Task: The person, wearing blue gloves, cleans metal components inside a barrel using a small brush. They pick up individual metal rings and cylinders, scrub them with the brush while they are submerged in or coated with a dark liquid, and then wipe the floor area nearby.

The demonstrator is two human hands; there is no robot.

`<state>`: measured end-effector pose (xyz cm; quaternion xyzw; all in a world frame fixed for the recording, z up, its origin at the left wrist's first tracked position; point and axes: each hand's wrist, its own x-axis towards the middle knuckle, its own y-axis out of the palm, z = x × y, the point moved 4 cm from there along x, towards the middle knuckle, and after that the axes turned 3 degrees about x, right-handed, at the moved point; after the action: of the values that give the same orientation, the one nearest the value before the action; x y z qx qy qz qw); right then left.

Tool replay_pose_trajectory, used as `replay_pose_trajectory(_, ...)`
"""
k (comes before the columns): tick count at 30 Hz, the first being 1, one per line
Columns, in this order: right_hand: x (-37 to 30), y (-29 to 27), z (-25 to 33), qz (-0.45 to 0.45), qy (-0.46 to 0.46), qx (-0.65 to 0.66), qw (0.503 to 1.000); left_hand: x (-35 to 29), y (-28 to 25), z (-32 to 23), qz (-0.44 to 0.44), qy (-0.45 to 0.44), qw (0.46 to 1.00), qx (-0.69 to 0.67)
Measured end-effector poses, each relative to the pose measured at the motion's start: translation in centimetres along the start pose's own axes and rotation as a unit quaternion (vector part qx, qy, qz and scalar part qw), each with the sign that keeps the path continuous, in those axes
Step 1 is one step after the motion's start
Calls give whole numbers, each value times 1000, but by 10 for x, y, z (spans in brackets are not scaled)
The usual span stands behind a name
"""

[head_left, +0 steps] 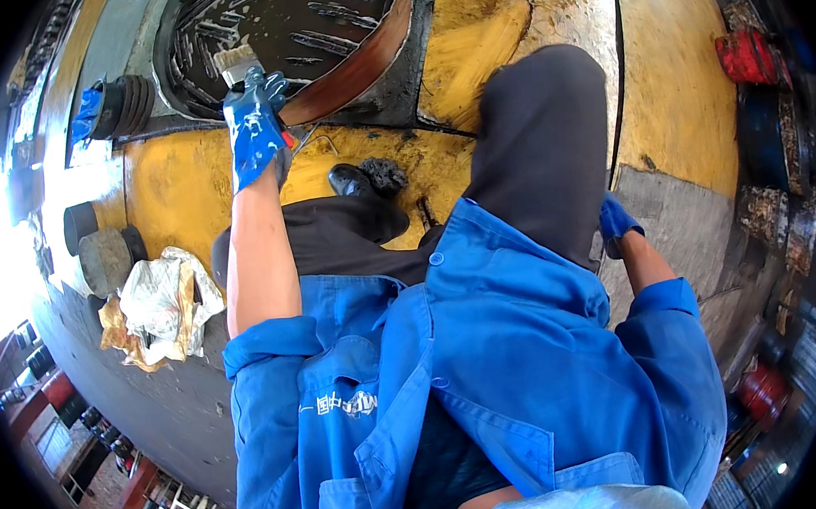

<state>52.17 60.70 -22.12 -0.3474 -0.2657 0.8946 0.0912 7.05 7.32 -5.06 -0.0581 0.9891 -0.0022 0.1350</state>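
Observation:
My left hand (256,133), in a blue rubber glove with pale smears, is closed on a paintbrush (238,62). The brush has light bristles and a metal band, and its handle is hidden in the glove. It is over the near left rim of a round opening (358,86) with a dark, wet-looking inside and a reddish-brown curved wall. A small red and yellow piece (289,141) shows beside the glove, close to a thin bent wire (322,139). My right hand (619,221), also blue-gloved, is low beside my right thigh. Its fingers are mostly hidden.
Worn yellow plates (176,186) surround my legs. Left of me lie a crumpled whitish cloth (167,304) and a grey cylinder (106,260); dark stacked rings (128,106) stand farther off. A red object (750,58) and dark cylindrical parts (767,139) line the right side.

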Motion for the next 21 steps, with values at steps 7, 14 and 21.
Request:
replay_pose_trajectory(7,5,-16,13,-13,-13,-36,999,10,-5,8,1,-11,999,-47)
replay_pose_trajectory(14,-7,-17,21,-32,-6,-102,994,28,-12,18,63,25,998,-18)
replay_pose_trajectory(21,-28,-22,12,-39,29,-151,987,-4,6,3,51,20,998,-25)
